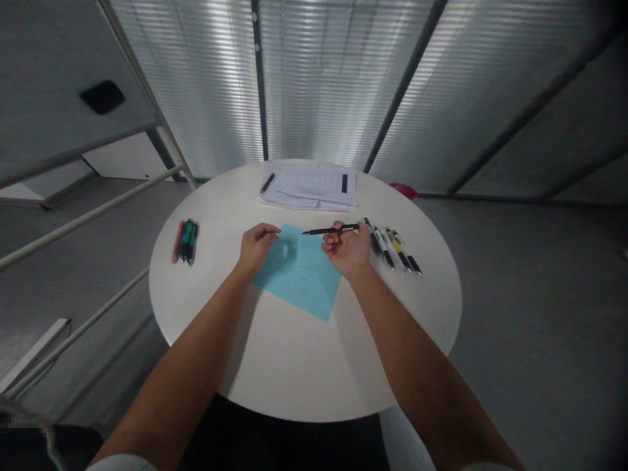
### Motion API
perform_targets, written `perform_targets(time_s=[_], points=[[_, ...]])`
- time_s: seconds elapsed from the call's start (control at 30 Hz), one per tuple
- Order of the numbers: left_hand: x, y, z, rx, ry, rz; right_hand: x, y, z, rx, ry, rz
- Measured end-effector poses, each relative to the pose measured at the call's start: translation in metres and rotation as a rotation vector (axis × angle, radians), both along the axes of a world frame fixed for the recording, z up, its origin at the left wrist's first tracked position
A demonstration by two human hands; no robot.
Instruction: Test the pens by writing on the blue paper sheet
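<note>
A blue sheet of paper (307, 278) lies at an angle on the round white table (304, 379). My right hand (349, 250), palm turned up, holds a black pen (328, 230) above the sheet's upper right part, its tip pointing left. Over the upper left edge of the sheet is my left hand (258, 248), with its fingers bent and its thumb and fingertips a little apart; nothing shows between them.
Green and black pens (188, 242) lie beside a reddish item (177, 243) on the left. Several white, black and yellow pens (395, 248) lie to the right. White printed papers (311, 186) with a dark pen (267, 183) are at the back.
</note>
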State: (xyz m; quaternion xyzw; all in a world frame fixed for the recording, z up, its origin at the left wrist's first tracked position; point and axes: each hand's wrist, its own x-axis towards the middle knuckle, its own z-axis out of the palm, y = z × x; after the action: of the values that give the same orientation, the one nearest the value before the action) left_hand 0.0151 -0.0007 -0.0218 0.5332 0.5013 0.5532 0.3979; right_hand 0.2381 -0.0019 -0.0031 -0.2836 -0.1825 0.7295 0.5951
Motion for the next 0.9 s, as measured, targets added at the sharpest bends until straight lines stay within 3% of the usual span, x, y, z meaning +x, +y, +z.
perform_targets(time_s=[0.2, 0.4, 0.73, 0.9], points=[[0.002, -0.003, 0.005, -0.046, -0.024, 0.001, 0.0, -0.002, 0.005, 0.039, -0.013, -0.012], [0.0, -0.001, -0.001, -0.035, 0.022, -0.019, 0.0, -0.007, 0.014, 0.074, -0.1, -0.023], [-0.001, 0.003, -0.007, -0.013, 0.078, -0.003, 0.006, -0.001, 0.001, 0.132, -0.189, -0.069], [-0.002, 0.002, -0.007, -0.019, 0.05, 0.001, 0.005, -0.001, 0.005, 0.122, -0.204, -0.109]])
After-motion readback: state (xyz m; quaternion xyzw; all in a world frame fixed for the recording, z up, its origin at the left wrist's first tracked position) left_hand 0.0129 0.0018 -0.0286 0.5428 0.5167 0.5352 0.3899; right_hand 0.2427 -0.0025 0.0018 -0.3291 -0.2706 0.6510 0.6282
